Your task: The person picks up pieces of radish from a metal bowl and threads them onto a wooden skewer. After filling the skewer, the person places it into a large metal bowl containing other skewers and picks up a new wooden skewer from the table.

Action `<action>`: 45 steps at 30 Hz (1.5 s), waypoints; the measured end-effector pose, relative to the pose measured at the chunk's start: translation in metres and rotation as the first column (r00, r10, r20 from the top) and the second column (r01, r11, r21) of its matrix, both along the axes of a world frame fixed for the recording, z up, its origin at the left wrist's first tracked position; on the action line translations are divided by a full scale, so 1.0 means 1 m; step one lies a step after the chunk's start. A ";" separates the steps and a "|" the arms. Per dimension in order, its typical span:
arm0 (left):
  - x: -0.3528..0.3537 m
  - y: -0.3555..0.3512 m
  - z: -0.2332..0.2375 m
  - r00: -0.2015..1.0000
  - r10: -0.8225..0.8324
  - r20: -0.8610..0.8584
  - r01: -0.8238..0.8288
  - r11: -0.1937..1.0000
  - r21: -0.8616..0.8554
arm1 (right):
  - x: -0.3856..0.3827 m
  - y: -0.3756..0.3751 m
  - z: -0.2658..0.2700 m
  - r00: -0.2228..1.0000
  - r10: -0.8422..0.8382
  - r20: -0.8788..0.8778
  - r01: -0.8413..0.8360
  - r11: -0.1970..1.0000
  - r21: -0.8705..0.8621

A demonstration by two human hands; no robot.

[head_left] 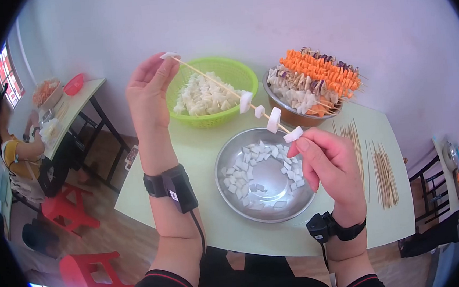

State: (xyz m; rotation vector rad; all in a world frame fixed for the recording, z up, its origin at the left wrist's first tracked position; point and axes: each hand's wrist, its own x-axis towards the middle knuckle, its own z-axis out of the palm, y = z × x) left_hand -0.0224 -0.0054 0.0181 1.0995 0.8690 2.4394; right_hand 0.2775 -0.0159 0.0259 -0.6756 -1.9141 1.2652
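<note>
A bamboo skewer slants across the view between my two hands, above the table. My left hand is raised at its upper end, thumb and fingers pinching a white cut piece at the tip. My right hand grips the lower end, fingers closed right by the lowest threaded white piece. Several white chunks sit spaced along the lower half of the stick. Below it, a steel bowl contains loose white diamond-shaped pieces.
A green basket of white pieces stands behind the bowl. Beside it, another metal bowl carries filled orange, white and purple skewers. Bare skewers lie at the right. A person sits at another table, near red stools.
</note>
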 end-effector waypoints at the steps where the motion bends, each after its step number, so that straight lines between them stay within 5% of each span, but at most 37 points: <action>1: 0.001 0.000 0.000 1.000 -0.007 -0.006 0.007 1.000 -0.006 | 0.000 0.000 0.000 1.000 0.001 -0.002 -0.001 1.000 0.000; 23: 0.006 -0.005 0.005 0.999 0.026 -0.044 -0.024 0.999 0.043 | -0.003 0.002 -0.003 1.000 0.003 -0.005 -0.003 1.000 0.025; 38: 0.014 -0.006 0.009 0.957 0.252 -0.146 -0.238 0.965 0.108 | -0.010 -0.005 -0.006 0.988 0.132 -0.075 -0.141 0.980 -0.141; 45: 0.006 -0.012 0.008 0.936 0.265 -0.230 -0.258 0.964 0.059 | -0.011 -0.001 -0.010 0.997 0.077 -0.006 -0.077 0.995 -0.061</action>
